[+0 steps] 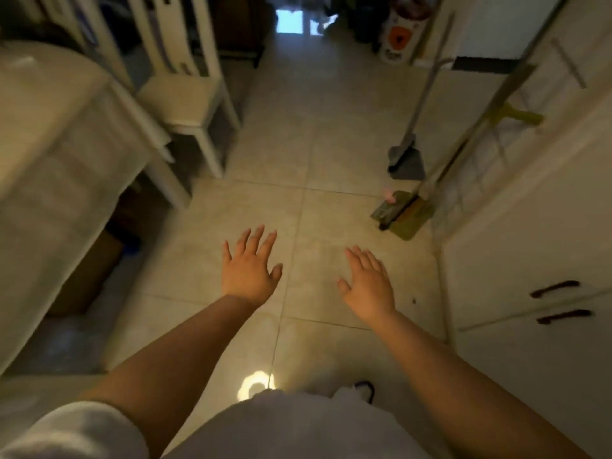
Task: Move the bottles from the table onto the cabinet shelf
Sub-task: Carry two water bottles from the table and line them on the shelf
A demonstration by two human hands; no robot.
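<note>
My left hand [250, 268] and my right hand [367, 284] are stretched out in front of me over the tiled floor, palms down, fingers spread, each holding nothing. A table [49, 127] under a pale cloth fills the left side. White cabinet doors [516, 260] with dark handles [554, 288] stand shut on the right. No bottle is in view, and the picture is blurred by motion.
A white chair [185, 101] stands beyond the table. A broom with a grey dustpan [405, 160] and a mop with a yellow-green head [402, 213] lean against the right wall. Boxes [89, 276] sit under the table. The tiled aisle [298, 144] runs ahead.
</note>
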